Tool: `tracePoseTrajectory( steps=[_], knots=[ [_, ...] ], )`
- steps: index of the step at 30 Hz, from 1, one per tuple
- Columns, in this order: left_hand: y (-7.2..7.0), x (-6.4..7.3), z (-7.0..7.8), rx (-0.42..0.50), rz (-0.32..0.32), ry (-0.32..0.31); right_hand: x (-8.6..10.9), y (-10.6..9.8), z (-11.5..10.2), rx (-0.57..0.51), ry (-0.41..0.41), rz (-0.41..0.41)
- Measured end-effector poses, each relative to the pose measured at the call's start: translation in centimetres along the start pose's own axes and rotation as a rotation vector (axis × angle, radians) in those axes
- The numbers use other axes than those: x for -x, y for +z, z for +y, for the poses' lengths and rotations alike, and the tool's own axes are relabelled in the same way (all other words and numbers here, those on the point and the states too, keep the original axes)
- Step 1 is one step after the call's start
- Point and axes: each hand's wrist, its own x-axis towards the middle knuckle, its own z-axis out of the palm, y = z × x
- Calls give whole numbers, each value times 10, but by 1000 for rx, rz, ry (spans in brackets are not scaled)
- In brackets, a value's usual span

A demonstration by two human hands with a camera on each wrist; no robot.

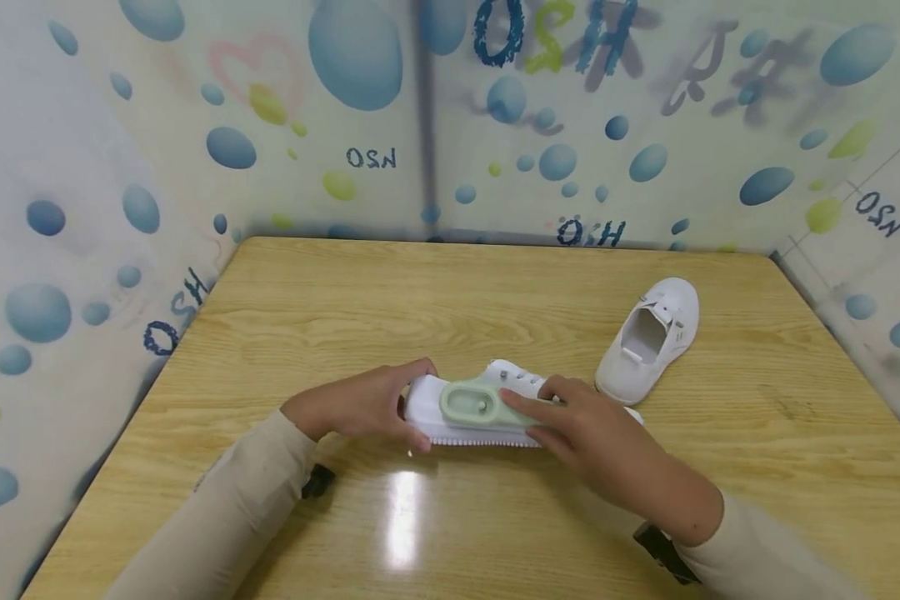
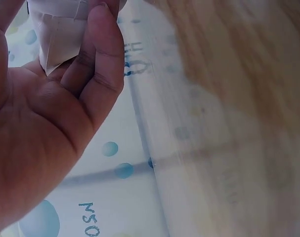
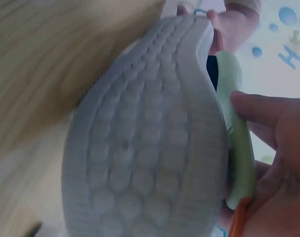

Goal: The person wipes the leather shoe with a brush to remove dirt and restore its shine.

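A white lace-up shoe (image 1: 424, 403) is tipped on its side over the table, sole toward me. My left hand (image 1: 371, 404) grips its heel end, thumb and fingers on opposite sides; the left wrist view shows the heel (image 2: 61, 42) between them. In my right hand (image 1: 603, 437) is a light green brush (image 1: 457, 402) with an oval hollow, held against the shoe's upper. The right wrist view shows the patterned sole (image 3: 145, 128) and the brush beside it, with an orange piece (image 3: 239, 217) at its end. Bristles cannot be made out clearly.
Another white shoe (image 1: 678, 304) stands upright at the right of the wooden table (image 1: 360, 292), toe pointing away. Walls with blue and green dots (image 1: 558, 162) close in the table's back and sides.
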Motion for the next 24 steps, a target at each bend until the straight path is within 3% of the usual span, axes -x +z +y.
tracePoseTrajectory(
  steps=[10, 24],
  knots=[
    [1, -2, -1, 8, 0, 43, -22, 21, -16, -26, -62, 6],
    [-1, 1, 2, -5, 3, 15, -19, 15, -20, 33, -27, -5]
  ],
)
